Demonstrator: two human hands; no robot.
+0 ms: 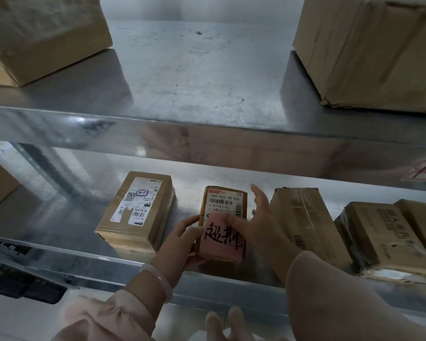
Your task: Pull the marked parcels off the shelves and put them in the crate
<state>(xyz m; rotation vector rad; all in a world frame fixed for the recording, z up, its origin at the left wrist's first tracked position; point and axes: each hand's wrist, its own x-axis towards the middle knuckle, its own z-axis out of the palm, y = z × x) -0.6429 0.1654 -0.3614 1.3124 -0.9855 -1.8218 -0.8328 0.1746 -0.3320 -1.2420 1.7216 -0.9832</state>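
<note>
A large carton (pixel 42 33) at upper left and a second carton (pixel 369 50) at upper right, both cut off by the frame, sat on the upper shelf (pixel 207 70). On the lower shelf (pixel 84 257), at lower centre, the marked parcel (pixel 225 205) lay between a labelled box (pixel 135 212) and a taped carton (pixel 305 222). The left hand (pixel 177 244) gripped its left edge. The right hand (pixel 261 225), blurred, its fingers straight, lay along its right side and hid part of the pink label (pixel 221 244).

Label (pixel 225 201) on the small parcel (pixel 219 252) reads "642 H431 00 035".
</note>
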